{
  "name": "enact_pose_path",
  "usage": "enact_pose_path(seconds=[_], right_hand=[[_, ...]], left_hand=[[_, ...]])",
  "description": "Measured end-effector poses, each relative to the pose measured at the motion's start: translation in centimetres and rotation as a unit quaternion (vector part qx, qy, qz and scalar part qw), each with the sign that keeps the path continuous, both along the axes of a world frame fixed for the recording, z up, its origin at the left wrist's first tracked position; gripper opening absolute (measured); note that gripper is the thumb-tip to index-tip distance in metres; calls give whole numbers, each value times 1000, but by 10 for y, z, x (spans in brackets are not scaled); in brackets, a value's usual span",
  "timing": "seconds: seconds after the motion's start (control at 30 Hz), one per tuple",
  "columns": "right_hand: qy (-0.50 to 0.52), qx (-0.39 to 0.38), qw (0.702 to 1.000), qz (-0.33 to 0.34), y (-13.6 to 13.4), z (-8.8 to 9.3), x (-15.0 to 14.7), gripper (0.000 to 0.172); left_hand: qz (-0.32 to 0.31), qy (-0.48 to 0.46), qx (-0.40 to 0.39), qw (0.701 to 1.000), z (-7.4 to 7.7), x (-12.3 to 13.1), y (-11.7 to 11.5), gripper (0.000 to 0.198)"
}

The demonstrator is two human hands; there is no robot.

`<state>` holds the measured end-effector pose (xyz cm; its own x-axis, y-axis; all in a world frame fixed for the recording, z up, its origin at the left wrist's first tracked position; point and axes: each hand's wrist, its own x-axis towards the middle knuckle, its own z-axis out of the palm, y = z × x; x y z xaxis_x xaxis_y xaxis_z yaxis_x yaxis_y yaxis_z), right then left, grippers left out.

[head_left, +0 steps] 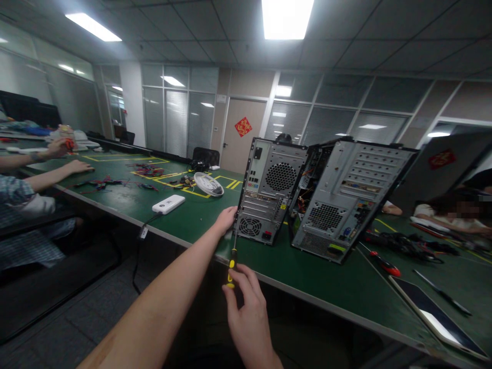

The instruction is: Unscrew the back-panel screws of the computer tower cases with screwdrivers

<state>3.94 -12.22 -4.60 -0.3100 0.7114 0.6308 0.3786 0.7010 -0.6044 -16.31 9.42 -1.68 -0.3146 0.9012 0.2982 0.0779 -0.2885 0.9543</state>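
Note:
A silver-grey computer tower [271, 202] stands upright on the green table with its back panel of ports, vents and slots facing me. My left hand [226, 220] is against the tower's left side, its fingers mostly hidden at the edge. In my right hand [249, 302] is a yellow-and-black screwdriver [232, 264], pinched at the handle end between thumb and fingers. Its shaft points up to the lower left edge of the back panel; whether the tip sits on a screw is too small to tell. A second computer tower [326, 205] stands to the right, its side open.
On the green table [307, 279] lie a white power bank [168, 204], a round white tray [208, 184], cable bundles [407, 246], a red-and-black screwdriver [386, 264], a pen [442, 292] and a tablet [438, 318]. A person's arms [54, 174] reach in at left; another person sits at far right.

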Motion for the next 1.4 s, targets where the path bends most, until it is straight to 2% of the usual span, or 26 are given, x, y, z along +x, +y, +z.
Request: enact_pose_path(seconds=[0.27,0.43,0.63,1.03,1.4], right_hand=[[5,-16,1000,13,1,6,-1,19],[14,2,1000,9,1,7,0,17],[3,37,999,20,1,3,0,28],[-25,29,998,43,-5,5,-2,41],[-29,19,999,30,-5,5,-2,41]], left_hand=[[-3,-11,1,1000,4,2,-4,40],[2,-10,2,1000,5,3,-4,41],[-3,2,13,1000,2,1,0,40],[7,9,4,1000,2,1,-2,43],[0,-8,-4,1000,5,3,-5,40]])
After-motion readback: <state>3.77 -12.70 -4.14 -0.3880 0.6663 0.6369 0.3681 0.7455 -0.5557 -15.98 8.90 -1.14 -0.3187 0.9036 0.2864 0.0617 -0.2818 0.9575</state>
